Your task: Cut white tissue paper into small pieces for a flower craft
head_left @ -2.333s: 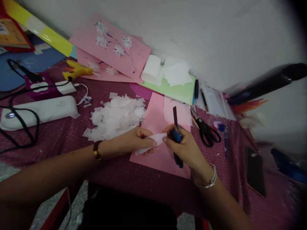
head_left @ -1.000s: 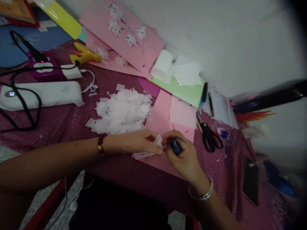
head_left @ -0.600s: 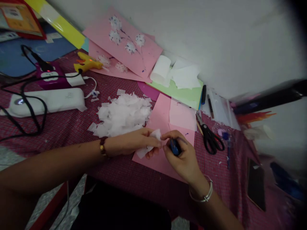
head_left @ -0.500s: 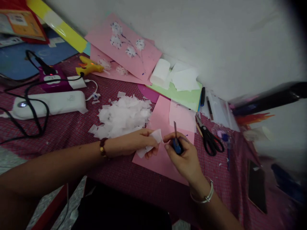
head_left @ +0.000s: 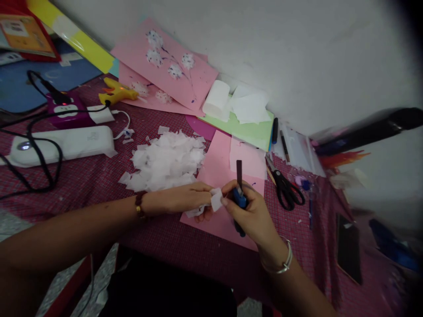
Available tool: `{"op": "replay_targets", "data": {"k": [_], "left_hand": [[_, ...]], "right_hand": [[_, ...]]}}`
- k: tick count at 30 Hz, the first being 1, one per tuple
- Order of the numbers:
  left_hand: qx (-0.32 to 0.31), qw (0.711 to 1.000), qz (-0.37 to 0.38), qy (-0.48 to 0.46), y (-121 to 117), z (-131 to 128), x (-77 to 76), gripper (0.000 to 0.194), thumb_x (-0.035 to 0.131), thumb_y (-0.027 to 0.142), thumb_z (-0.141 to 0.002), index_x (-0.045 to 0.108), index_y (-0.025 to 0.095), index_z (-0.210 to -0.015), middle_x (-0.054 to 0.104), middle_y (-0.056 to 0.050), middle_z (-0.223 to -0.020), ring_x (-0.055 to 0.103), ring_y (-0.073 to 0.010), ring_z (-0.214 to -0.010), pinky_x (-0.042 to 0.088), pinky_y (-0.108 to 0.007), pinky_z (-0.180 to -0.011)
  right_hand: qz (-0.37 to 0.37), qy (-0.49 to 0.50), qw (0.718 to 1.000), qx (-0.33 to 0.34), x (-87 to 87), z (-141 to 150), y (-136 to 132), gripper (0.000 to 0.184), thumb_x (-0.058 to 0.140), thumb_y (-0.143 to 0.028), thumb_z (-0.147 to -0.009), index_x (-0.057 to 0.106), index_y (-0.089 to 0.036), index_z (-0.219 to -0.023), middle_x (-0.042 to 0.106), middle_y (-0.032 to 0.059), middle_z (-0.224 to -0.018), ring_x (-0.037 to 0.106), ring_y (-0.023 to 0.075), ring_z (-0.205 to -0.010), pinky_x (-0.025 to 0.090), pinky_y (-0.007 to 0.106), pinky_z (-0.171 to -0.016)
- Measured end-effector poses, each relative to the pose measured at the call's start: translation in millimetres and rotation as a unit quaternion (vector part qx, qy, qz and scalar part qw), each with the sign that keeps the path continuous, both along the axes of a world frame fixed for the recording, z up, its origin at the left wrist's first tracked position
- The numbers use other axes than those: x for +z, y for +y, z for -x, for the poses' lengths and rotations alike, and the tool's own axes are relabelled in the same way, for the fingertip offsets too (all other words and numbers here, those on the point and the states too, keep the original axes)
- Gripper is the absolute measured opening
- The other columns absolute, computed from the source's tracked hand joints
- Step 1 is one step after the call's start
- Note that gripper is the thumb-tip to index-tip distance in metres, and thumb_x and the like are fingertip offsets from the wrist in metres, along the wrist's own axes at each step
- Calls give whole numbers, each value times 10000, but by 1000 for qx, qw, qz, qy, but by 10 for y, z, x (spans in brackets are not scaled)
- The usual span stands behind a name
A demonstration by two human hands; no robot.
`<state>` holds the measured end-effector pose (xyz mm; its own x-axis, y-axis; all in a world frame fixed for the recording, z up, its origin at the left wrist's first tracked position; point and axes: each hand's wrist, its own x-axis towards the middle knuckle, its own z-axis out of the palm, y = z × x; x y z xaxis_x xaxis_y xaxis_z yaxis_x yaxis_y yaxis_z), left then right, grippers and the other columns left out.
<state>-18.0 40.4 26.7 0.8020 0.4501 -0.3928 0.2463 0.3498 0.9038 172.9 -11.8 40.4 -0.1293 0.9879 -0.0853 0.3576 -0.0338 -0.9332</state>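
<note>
My left hand (head_left: 194, 200) is closed on folded white tissue paper (head_left: 194, 212), part of which hangs below the fingers. A small white flap (head_left: 217, 200) stands out between both hands. My right hand (head_left: 248, 210) is wrapped round a blue utility knife (head_left: 240, 198) with its blade pointing up and away from me. That hand's thumb and forefinger also touch the flap's right edge. Under the hands lies a pink sheet (head_left: 214, 164). Just beyond my left hand is a heap of cut white tissue pieces (head_left: 168, 160).
Black-handled scissors (head_left: 288, 190) lie to the right, near a dark phone (head_left: 349, 248). At the back are a white paper roll (head_left: 217, 98) and a pink sheet with white flowers (head_left: 201, 75). On the left are a yellow glue gun (head_left: 115, 91), a white power strip (head_left: 82, 143) and black cables.
My right hand has come left to the tissue in my left hand, and its fingertips now meet the flap. The knife's lower end now shows below the palm. The whole view has shifted slightly.
</note>
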Motion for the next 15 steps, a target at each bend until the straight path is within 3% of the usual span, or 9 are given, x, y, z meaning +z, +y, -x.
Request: {"op": "replay_targets", "data": {"k": [4,7,11,15], "left_hand": [[-17,999,-13,-27,-6,7,-19,287,490,406,-929,605,166,-820,590,0,-718,557,-103,-615,471,-222,-618],[-35,999,-26,-28,-1,0,-38,247,490,352,-915,606,164,-804,592,-3,-716,558,-108,-631,460,-224,-616],[-48,997,-42,-40,22,6,-30,83,518,222,-777,579,169,-798,580,6,-737,539,-110,-640,437,-230,-597],[-9,998,-54,-21,43,22,6,249,600,211,-687,572,181,-933,551,35,-761,502,-103,-619,396,-222,-544]], "right_hand": [[-18,-19,1000,6,36,32,15,38,640,-197,-785,627,-230,-799,609,-15,-769,567,140,-691,477,287,-641],[-22,-21,1000,2,47,45,19,51,632,-187,-775,625,-235,-792,630,-6,-780,583,150,-713,495,297,-664],[-23,-13,1000,-5,29,29,21,49,629,-189,-771,625,-233,-793,615,-10,-767,565,144,-689,476,294,-629],[-2,-8,1000,-28,5,-5,31,30,634,-214,-783,627,-231,-806,524,-37,-666,521,135,-620,426,287,-553]]}}
